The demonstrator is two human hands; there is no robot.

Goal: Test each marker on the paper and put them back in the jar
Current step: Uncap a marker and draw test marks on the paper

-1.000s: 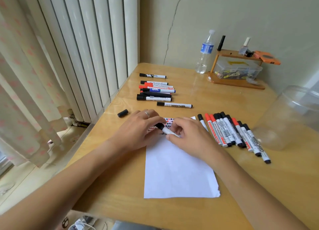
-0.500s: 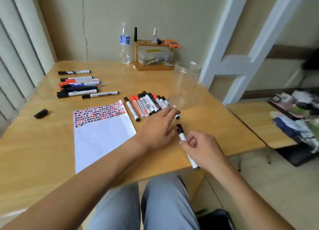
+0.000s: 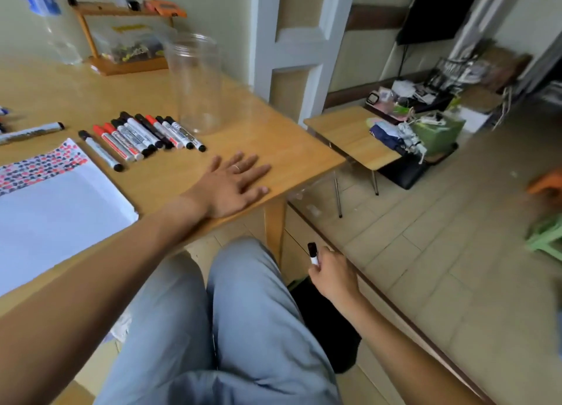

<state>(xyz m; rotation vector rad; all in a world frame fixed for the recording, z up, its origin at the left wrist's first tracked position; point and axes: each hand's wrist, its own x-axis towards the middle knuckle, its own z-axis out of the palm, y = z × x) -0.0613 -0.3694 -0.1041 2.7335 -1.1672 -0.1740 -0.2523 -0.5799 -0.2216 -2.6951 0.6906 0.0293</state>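
Nearest us, our right hand (image 3: pixel 333 275) grips a capped black marker (image 3: pixel 313 254) below the table (image 3: pixel 289 158) edge; dropped here, it would likely roll across the tiled floor (image 3: pixel 441 237). Our left hand (image 3: pixel 232 184) lies flat and open on the wood. Beyond stands the empty jar (image 3: pixel 196 82).

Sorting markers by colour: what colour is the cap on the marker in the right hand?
Black, on a white barrel; the marker shows in the head view.
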